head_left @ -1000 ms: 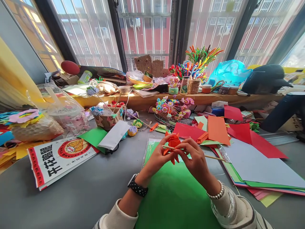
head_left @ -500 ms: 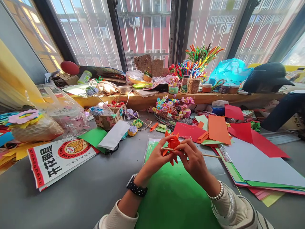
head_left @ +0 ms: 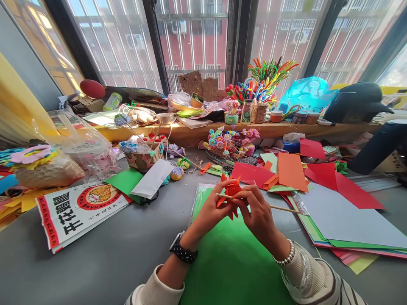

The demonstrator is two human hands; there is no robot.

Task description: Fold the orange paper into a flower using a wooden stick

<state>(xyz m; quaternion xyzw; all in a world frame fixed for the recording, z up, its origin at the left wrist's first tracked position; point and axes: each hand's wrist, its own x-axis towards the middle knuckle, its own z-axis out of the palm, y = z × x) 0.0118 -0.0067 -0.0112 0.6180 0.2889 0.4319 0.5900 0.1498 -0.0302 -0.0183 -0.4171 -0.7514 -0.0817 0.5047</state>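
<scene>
An orange-red folded paper flower (head_left: 232, 189) is held up between my two hands, its pointed petals sticking out above and below the fingers. My left hand (head_left: 212, 207) is closed round its left side. A thin wooden stick (head_left: 284, 209) lies across the flower, its blunt end showing by my left fingers and its long end passing out to the right. Fingers of my right hand (head_left: 258, 212) pinch the stick close to the petals. Below both hands lies a green sheet (head_left: 237, 262). The fingertips partly hide where stick and petals touch.
On the right lie stacked coloured papers (head_left: 356, 220), an orange sheet (head_left: 291, 171) and a dark bottle (head_left: 377, 148). To the left are a printed paper bag (head_left: 66, 220) and a white paper strip (head_left: 152, 180). A basket of small flowers (head_left: 221, 146) stands behind.
The hands stay almost in place. The flower has turned slightly between the fingers, and the stick's right end has dipped a little.
</scene>
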